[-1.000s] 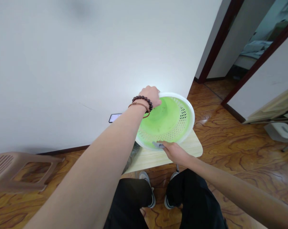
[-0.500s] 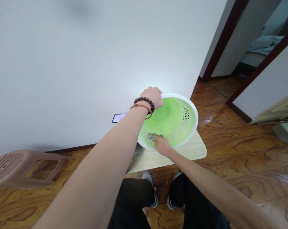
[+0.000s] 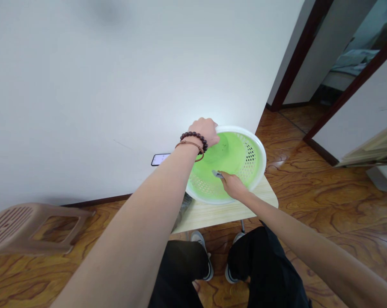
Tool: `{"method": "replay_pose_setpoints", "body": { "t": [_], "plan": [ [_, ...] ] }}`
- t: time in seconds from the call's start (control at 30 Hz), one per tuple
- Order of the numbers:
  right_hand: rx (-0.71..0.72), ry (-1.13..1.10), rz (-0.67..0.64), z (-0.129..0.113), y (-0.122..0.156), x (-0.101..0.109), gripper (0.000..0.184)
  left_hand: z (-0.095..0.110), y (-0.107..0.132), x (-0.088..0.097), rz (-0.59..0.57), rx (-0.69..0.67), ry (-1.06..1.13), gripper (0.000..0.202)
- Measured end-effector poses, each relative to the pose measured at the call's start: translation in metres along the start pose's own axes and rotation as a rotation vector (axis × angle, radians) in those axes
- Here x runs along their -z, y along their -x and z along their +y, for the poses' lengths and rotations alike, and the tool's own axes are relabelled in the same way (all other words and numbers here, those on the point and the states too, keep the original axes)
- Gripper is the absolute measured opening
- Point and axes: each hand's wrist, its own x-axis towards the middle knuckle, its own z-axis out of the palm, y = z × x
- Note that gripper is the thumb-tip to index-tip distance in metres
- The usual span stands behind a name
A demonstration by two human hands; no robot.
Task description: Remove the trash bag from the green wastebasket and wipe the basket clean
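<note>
A round green perforated basket with a white rim stands tilted on a small light wooden table. My left hand, with a bead bracelet at the wrist, is closed over the basket's far left rim. My right hand reaches over the near rim into the basket and pinches a small grey cloth against the green inside.
A phone lies at the table's back left by the white wall. A brown plastic stool stands on the wood-pattern floor at left. A doorway opens at the upper right. My legs and shoes are below the table.
My right hand has moved with the grey cloth from the near rim up into the inside of the basket. The left hand has stayed on the far rim.
</note>
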Motion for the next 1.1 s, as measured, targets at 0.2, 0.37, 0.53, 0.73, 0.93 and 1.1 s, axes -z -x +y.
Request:
{"method": "replay_pose_setpoints", "body": {
  "t": [0.2, 0.37, 0.53, 0.73, 0.93, 1.1],
  "plan": [
    [-0.132, 0.137, -0.067, -0.025, -0.033, -0.044, 0.035, 0.001, 0.0, -0.002, -0.001, 0.027, 0.029, 0.034],
    [0.058, -0.097, -0.017, -0.05, 0.013, -0.046, 0.041, 0.002, 0.002, 0.001, -0.014, 0.021, 0.024, 0.033],
    [0.322, -0.205, -0.06, -0.038, 0.072, -0.021, 0.042, 0.001, 0.003, 0.002, -0.021, 0.014, 0.01, 0.032],
    [0.186, -0.056, 0.013, -0.013, 0.032, 0.001, 0.044, 0.001, 0.001, 0.001, -0.007, 0.015, 0.019, 0.033],
    [-0.047, 0.231, -0.092, -0.002, -0.026, -0.021, 0.042, 0.001, 0.002, -0.001, 0.0, 0.014, 0.014, 0.031],
    [-0.024, 0.081, -0.041, -0.031, 0.0, -0.043, 0.041, -0.002, 0.001, -0.004, -0.013, 0.018, 0.039, 0.032]
  ]
}}
